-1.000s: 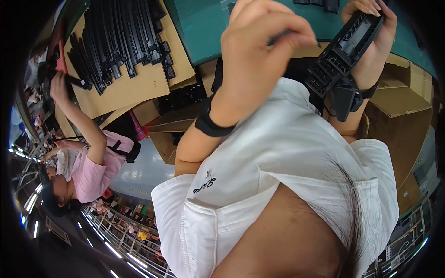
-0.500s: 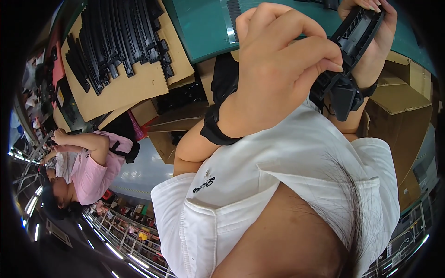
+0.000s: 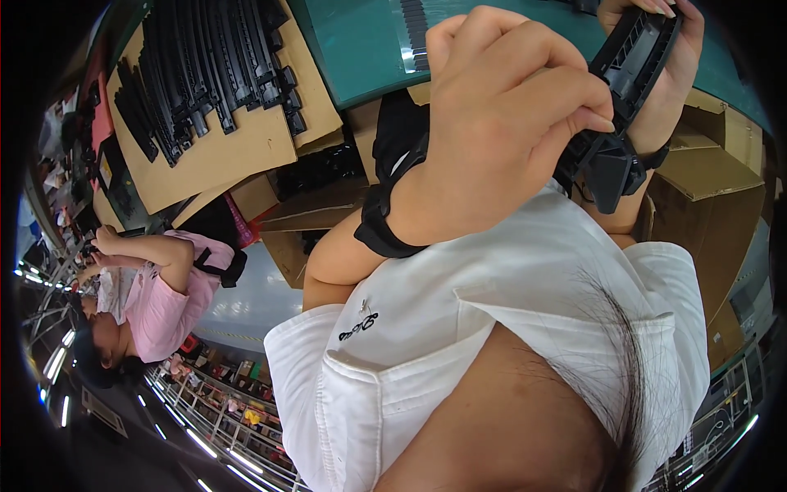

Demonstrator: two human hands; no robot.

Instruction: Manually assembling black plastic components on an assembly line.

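Note:
A long black plastic part [image 3: 648, 61], with a ribbed inside and a block-like end piece [image 3: 609, 182], is held up at the upper right. My right hand [image 3: 687, 61] grips it from the far side, fingers curled over its upper end. My left hand [image 3: 512, 123] is in front of its near edge, thumb and forefinger pinched together beside the part. Whatever is between those fingertips is hidden. Black bands circle both wrists.
Several long black plastic strips [image 3: 205, 66] lie in a row on cardboard [image 3: 238, 156] at the left. A green table [image 3: 348, 57] spans the far side. Open cardboard boxes [image 3: 709, 172] stand at the right and below the table. Another person in pink [image 3: 168, 303] works at the left.
My left hand has shifted slightly right, still pinched beside the black part. My right hand and the part have barely moved.

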